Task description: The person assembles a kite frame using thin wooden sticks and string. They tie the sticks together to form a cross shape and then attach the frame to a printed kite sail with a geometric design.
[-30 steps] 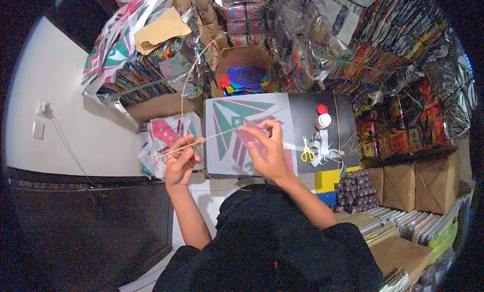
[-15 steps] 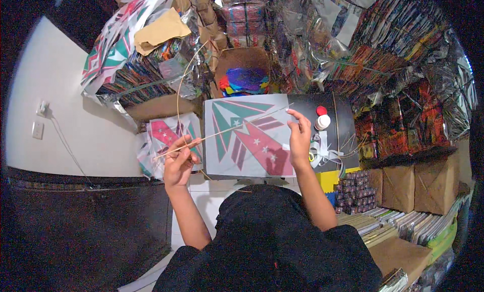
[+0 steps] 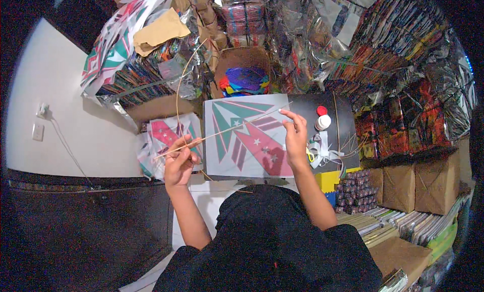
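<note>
My left hand [image 3: 179, 163] is closed around two thin bamboo sticks that cross at its fingers. One is a straight stick [image 3: 222, 133], slanting up to the right above the printed sheet. The other, a curved stick [image 3: 178, 95], bows upward past the table's left end. My right hand [image 3: 296, 138] is raised over the sheet's right edge, index finger and thumb apart, its fingertip close to the straight stick's far end; whether they touch is unclear. The printed sheet [image 3: 217, 163], white with green and red shapes and stars, lies flat on the dark table [image 3: 345, 110].
Right of the sheet are a white bottle [image 3: 322, 122], a red cap [image 3: 321, 110], white ribbon [image 3: 322, 153] and loose thin sticks [image 3: 350, 146]. More printed sheets [image 3: 146, 146] hang at the left. Beyond stand an open carton [image 3: 222, 65] and wrapped stacks [image 3: 373, 65]; brown boxes [image 3: 398, 188] sit at right.
My right hand has shifted slightly left and down along the straight stick's far end. My left hand stays almost still, holding the same sticks.
</note>
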`<state>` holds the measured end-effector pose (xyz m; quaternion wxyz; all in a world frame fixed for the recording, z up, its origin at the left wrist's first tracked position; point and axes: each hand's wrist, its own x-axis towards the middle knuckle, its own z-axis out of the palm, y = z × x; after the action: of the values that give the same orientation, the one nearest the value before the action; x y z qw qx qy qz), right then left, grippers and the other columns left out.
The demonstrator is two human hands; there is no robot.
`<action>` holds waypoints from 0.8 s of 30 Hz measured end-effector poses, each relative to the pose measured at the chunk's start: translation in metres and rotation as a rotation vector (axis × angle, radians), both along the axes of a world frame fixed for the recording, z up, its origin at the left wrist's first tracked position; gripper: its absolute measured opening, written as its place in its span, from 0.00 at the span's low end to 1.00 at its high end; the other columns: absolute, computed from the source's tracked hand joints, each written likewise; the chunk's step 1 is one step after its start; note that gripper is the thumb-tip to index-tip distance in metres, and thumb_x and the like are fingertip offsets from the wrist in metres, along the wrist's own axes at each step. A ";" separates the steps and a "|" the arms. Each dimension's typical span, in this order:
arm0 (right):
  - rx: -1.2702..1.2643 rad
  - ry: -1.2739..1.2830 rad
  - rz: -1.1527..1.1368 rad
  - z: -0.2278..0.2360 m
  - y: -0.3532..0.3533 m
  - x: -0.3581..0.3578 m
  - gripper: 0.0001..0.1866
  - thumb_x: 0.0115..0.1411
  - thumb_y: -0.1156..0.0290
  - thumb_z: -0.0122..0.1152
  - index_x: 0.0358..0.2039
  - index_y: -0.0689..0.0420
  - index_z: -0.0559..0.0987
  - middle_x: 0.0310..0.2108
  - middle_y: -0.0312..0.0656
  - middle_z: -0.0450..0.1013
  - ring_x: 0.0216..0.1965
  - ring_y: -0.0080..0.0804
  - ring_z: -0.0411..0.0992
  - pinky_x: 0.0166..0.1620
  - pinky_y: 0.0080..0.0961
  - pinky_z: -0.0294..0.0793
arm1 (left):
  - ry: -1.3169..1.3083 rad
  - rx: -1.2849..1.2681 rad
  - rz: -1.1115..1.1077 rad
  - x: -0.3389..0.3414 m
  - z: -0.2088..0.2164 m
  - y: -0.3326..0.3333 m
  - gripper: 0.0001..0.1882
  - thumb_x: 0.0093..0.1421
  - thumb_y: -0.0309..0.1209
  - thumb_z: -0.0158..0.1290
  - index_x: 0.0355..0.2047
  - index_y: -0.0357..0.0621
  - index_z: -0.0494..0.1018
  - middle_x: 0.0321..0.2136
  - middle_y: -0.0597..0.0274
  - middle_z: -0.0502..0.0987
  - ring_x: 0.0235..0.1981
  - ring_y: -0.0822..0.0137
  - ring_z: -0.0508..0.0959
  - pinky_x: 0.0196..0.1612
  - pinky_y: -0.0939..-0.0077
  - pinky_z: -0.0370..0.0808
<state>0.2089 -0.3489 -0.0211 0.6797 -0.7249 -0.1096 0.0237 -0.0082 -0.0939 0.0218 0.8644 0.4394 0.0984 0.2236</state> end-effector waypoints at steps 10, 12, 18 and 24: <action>0.002 -0.026 0.048 0.015 0.006 -0.011 0.16 0.60 0.76 0.55 0.48 0.53 0.82 0.48 0.41 0.65 0.50 0.30 0.63 0.53 0.23 0.62 | -0.012 -0.009 -0.008 0.000 -0.001 0.002 0.22 0.62 0.21 0.54 0.58 0.34 0.69 0.51 0.33 0.75 0.30 0.67 0.81 0.37 0.69 0.81; 0.007 -0.029 0.058 0.016 0.008 -0.013 0.16 0.60 0.76 0.55 0.48 0.52 0.82 0.48 0.40 0.64 0.47 0.28 0.62 0.51 0.22 0.63 | -0.014 -0.005 -0.006 0.000 -0.001 0.001 0.22 0.62 0.22 0.54 0.58 0.34 0.69 0.51 0.33 0.75 0.29 0.67 0.81 0.36 0.69 0.80; 0.050 -0.020 0.076 0.014 0.013 -0.015 0.17 0.58 0.77 0.59 0.46 0.49 0.83 0.43 0.37 0.59 0.45 0.28 0.60 0.49 0.20 0.63 | -0.008 -0.007 -0.018 0.000 -0.001 0.002 0.22 0.62 0.22 0.54 0.57 0.36 0.70 0.51 0.34 0.75 0.30 0.67 0.80 0.35 0.69 0.78; 0.040 -0.045 0.105 0.024 0.015 -0.022 0.17 0.57 0.78 0.59 0.46 0.49 0.83 0.44 0.38 0.60 0.49 0.30 0.60 0.53 0.22 0.61 | 0.012 -0.002 -0.003 0.001 0.002 0.000 0.22 0.62 0.21 0.54 0.57 0.36 0.70 0.51 0.34 0.76 0.30 0.67 0.81 0.36 0.69 0.79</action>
<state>0.1869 -0.3343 0.0031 0.6891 -0.7048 -0.1632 0.0407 -0.0073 -0.0936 0.0237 0.8646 0.4401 0.1030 0.2194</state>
